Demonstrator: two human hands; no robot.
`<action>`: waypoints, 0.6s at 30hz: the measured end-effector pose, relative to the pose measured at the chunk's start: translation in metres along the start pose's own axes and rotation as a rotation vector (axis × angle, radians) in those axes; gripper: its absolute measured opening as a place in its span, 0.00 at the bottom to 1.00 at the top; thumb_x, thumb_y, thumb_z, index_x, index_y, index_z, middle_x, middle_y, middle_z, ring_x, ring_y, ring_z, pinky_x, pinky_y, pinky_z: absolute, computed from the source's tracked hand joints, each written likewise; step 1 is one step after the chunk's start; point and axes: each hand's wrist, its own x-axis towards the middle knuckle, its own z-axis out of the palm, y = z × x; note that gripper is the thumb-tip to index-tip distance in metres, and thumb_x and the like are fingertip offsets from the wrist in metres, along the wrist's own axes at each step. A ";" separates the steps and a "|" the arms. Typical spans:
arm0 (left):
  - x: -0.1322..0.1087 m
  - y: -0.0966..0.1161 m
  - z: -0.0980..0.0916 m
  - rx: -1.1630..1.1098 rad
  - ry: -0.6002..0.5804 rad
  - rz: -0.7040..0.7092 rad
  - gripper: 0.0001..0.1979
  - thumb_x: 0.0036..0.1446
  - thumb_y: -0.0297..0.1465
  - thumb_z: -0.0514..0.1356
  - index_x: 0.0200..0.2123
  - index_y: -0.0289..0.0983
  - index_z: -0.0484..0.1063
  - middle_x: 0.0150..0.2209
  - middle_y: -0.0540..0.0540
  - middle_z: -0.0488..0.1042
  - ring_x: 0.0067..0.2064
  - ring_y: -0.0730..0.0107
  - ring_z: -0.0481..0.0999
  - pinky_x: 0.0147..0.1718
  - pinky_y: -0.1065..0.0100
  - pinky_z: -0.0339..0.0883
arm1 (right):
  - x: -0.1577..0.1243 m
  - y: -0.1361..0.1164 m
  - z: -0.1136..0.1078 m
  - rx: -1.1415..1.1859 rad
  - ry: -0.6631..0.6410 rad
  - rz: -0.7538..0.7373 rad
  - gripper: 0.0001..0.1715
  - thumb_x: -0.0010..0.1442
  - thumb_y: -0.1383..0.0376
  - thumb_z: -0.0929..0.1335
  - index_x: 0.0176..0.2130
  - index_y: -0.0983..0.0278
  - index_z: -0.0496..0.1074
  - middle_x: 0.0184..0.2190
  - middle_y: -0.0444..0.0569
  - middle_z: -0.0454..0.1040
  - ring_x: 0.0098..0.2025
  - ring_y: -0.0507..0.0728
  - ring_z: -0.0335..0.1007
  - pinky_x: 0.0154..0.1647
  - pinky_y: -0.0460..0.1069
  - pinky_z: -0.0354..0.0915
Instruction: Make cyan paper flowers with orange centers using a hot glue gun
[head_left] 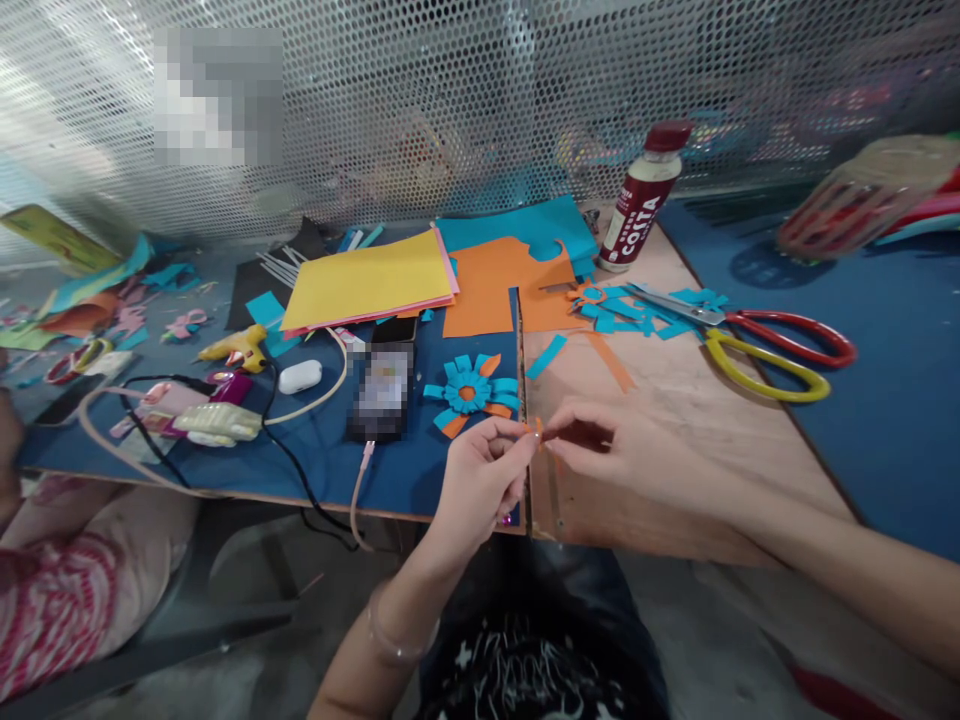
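Note:
My left hand point(484, 475) and my right hand point(600, 445) meet at the table's front edge, and both pinch a tiny orange paper piece point(538, 430) between their fingertips. Just beyond them lies a blue and orange paper flower point(471, 391) on the blue table top point(322, 460). An orange paper strip point(609, 362) and a blue strip point(546, 356) lie on the wooden board point(675, 400) to the right.
Large scissors point(757, 335) with red and yellow handles lie at the right among blue scraps. A Costa bottle point(645, 195) stands behind. Yellow point(367, 280), orange point(487, 285) and blue sheets, a phone point(382, 390), a glue gun point(236, 348) and cables lie around. Another person's leg point(75, 570) is at the left.

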 end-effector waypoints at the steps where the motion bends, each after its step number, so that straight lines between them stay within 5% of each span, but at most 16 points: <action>1: 0.000 0.001 0.000 -0.004 0.005 -0.002 0.19 0.50 0.43 0.69 0.31 0.35 0.68 0.10 0.60 0.61 0.08 0.86 0.49 0.08 0.81 0.40 | 0.000 0.002 0.002 -0.015 0.001 0.000 0.09 0.61 0.60 0.66 0.36 0.61 0.73 0.31 0.45 0.74 0.32 0.53 0.68 0.33 0.49 0.62; 18: -0.001 0.000 0.000 -0.017 -0.006 0.015 0.16 0.55 0.42 0.67 0.34 0.35 0.70 0.10 0.59 0.62 0.08 0.86 0.49 0.07 0.81 0.42 | 0.002 0.008 0.012 0.150 0.005 0.027 0.12 0.61 0.57 0.65 0.33 0.62 0.72 0.26 0.43 0.67 0.29 0.52 0.61 0.30 0.48 0.58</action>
